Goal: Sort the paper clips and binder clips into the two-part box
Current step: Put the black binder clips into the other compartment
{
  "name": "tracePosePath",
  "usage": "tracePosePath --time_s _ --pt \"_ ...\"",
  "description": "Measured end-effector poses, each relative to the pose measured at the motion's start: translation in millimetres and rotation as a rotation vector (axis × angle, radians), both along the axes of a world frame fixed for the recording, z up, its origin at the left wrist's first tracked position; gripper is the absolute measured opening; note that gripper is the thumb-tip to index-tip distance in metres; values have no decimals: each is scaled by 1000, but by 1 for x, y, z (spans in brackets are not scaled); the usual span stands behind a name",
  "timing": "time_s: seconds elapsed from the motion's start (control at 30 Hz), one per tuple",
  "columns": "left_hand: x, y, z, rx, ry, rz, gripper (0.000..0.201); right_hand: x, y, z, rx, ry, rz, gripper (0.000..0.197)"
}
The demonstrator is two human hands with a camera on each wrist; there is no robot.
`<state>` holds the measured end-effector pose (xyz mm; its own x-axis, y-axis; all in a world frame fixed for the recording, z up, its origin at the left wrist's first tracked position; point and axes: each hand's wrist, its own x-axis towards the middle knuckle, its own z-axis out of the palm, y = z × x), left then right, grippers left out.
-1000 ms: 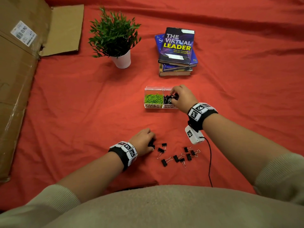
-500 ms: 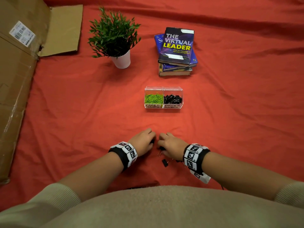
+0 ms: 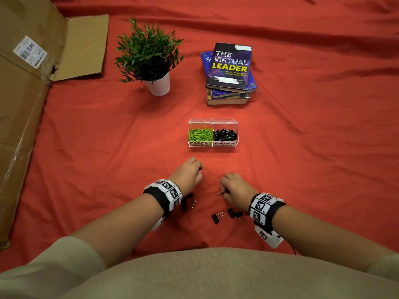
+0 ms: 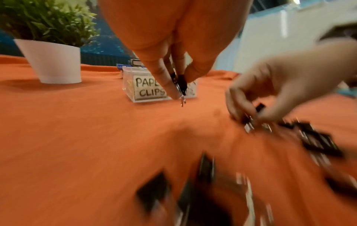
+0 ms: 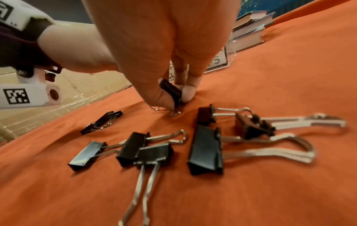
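A clear two-part box (image 3: 213,144) stands mid-cloth, green paper clips (image 3: 200,134) in its left part and black binder clips (image 3: 225,135) in its right. My left hand (image 3: 190,172) is lifted a little toward the box and pinches a black binder clip (image 4: 181,83) by thumb and fingers. My right hand (image 3: 234,187) is down on the cloth and pinches another binder clip (image 5: 172,92) that touches the cloth. Several loose binder clips (image 5: 205,150) lie on the cloth near me, between and under my wrists (image 3: 217,217).
A potted green plant (image 3: 151,59) and a stack of books (image 3: 230,74) stand beyond the box. A large cardboard box (image 3: 23,104) runs along the left edge. Red cloth (image 3: 313,147) covers the whole surface. A cable trails from my right wrist.
My right hand came back from the box's binder-clip part to the loose pile and took hold of a clip. My left hand lifted its clip and moved forward toward the box.
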<state>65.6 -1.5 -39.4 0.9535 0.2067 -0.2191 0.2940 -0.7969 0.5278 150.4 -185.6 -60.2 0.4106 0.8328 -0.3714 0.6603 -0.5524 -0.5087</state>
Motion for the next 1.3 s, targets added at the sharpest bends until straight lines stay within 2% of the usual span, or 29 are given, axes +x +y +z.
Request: tracePosePath --time_s 0.1,0.27,0.4,0.5,0.63,0.77,0.83,0.93,1.07,1.13,1.2,1.3 --pt "31 1 14 -88 -90 59 19 3 -4 -1 8 -6 -75 10" --pt "92 -3 35 -79 -131 35 21 9 -8 1 69 73 -211 13" --pt "130 -4 37 -59 -122 22 20 26 -8 9 157 169 -442 24" --pt "141 -3 31 -4 -24 -23 22 52 -3 23 219 155 -568 36" --pt "140 0 22 183 34 -186 24 94 15 49 321 90 -644 26" --pt "136 1 18 423 -16 -187 25 120 45 64 341 13 -596 18" --pt "130 2 19 468 -10 -168 28 124 60 66 301 -7 -552 19" --pt "118 4 22 438 -41 -108 30 125 73 58 199 -43 -456 14" --pt "87 9 27 379 -96 -23 28 116 77 44 -11 -147 -194 25" --pt "67 12 26 340 -78 -31 26 113 75 44 -8 -160 -150 30" --pt "45 14 22 237 -41 -71 25 109 66 47 84 -164 -169 33" --pt "13 14 17 145 157 -156 25 94 43 54 112 -182 -164 27"
